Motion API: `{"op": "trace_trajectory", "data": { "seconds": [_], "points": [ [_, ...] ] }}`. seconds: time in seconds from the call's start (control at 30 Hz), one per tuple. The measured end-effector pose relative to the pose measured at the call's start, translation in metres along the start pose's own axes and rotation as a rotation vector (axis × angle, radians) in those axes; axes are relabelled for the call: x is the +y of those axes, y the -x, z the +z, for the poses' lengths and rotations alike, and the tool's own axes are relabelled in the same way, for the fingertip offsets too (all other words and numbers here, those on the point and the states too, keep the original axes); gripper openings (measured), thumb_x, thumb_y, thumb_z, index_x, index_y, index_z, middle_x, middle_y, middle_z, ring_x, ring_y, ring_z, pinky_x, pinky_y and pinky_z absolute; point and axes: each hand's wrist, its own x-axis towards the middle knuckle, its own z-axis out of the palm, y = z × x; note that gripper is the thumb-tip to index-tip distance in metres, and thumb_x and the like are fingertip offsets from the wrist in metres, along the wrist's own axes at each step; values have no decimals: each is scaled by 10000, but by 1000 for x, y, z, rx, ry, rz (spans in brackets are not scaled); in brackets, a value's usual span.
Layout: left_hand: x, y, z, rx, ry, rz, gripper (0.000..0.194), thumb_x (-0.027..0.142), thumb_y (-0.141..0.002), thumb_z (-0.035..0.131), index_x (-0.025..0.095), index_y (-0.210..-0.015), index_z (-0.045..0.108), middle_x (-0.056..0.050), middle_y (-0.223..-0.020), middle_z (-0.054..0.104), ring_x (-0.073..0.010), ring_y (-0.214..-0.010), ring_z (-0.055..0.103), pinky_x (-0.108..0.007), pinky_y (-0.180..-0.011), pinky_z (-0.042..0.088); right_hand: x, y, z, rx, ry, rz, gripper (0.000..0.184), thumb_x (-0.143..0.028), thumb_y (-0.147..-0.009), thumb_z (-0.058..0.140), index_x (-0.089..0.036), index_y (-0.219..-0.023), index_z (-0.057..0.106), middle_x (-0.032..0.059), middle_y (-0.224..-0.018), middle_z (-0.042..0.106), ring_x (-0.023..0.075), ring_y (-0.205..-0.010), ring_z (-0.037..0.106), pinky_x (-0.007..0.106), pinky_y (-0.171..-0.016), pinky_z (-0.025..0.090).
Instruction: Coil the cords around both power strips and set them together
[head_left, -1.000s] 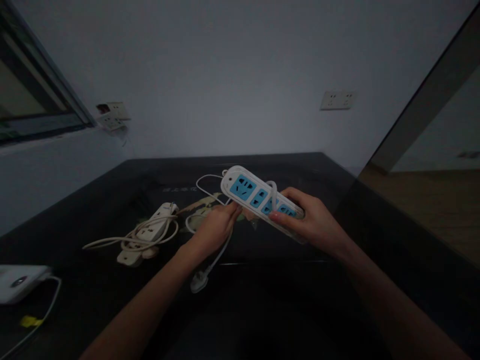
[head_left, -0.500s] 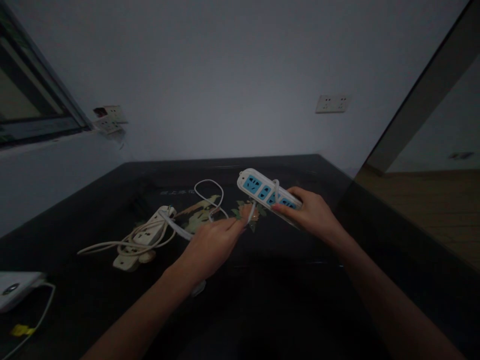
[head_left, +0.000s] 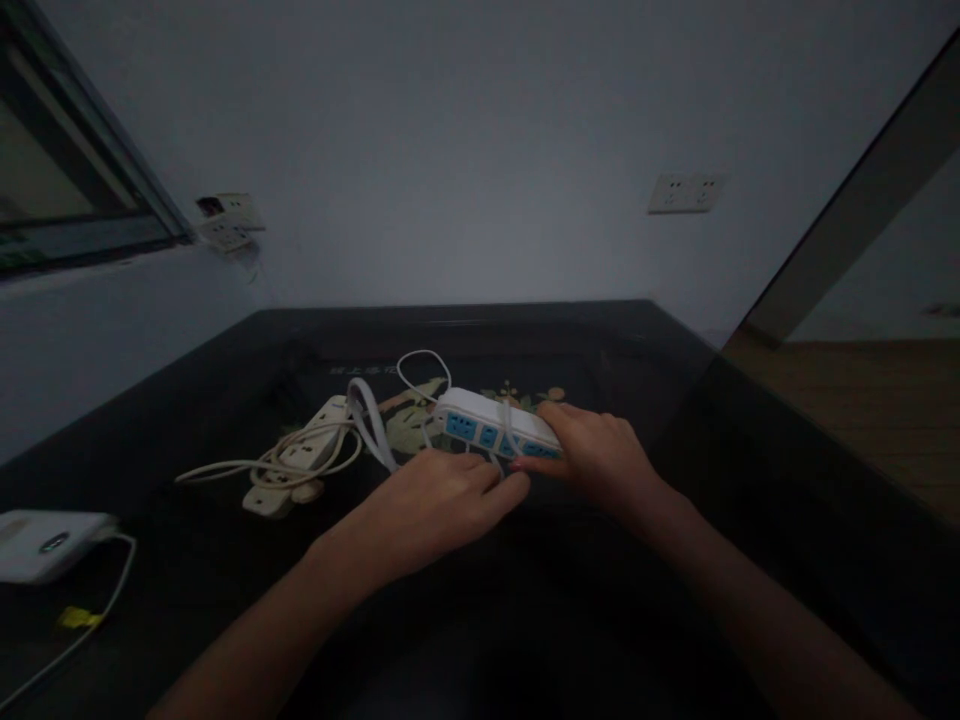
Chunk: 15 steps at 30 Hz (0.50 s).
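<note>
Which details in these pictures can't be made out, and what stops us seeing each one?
All in the head view:
Right end of the blue-socketed power strip: covered by the right hand.
Whether the left hand grips the white cord: the back of that hand hides its palm.
Rest of the white device: cut off by the picture's left edge.
Lettering on the black tabletop: too small and blurred.

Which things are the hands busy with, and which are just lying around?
Being handled:
Blue-socketed white power strip, held by the right hand
White cord looped across it, near the left hand

Just lying about:
Off-white power strip, beige cord looped over it
White box at the left edge
Yellow tag near that box
</note>
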Motion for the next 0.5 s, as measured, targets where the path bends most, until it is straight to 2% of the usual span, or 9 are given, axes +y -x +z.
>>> {"op": "trace_trajectory", "data": {
  "seconds": [0.1, 0.2, 0.33, 0.5],
  "points": [
    [-3, 4, -3, 17, -13, 47, 188, 109, -910, 415, 159, -1018, 560, -2, -715, 645, -165, -585, 595, -265, -487, 380, -10, 6, -4, -73, 81, -50, 394, -548, -821, 561, -214, -1030, 563, 87, -958, 708, 265, -749, 685, 278, -503, 342],
    [-7, 7, -6, 45, 27, 38, 182, 173, -942, 400, 168, -952, 582, 0, -716, 639, -148, -606, 580, -261, -511, 361, -14, 12, -6, -103, 128, -105, 399, -534, -799, 603, -210, -1030, 570, 85, -903, 714, 267, -706, 685, 273, -475, 317],
    [-11, 9, -6, 43, 97, 61, 204, 271, -942, 453, 166, -837, 593, -7, -710, 638, -140, -608, 564, -272, -508, 339, -15, 20, -4, -98, 131, -228, 441, -540, -724, 684, -217, -1010, 591, 74, -874, 716, 250, -663, 685, 261, -452, 274],
    [-13, 8, -2, 66, 122, 70, 226, 384, -896, 538, 173, -820, 566, 0, -689, 623, -136, -578, 539, -283, -487, 302, -16, 27, -5, -122, 87, -308, 443, -511, -695, 724, -199, -988, 609, 64, -844, 725, 257, -667, 689, 266, -452, 294]
  ]
}}
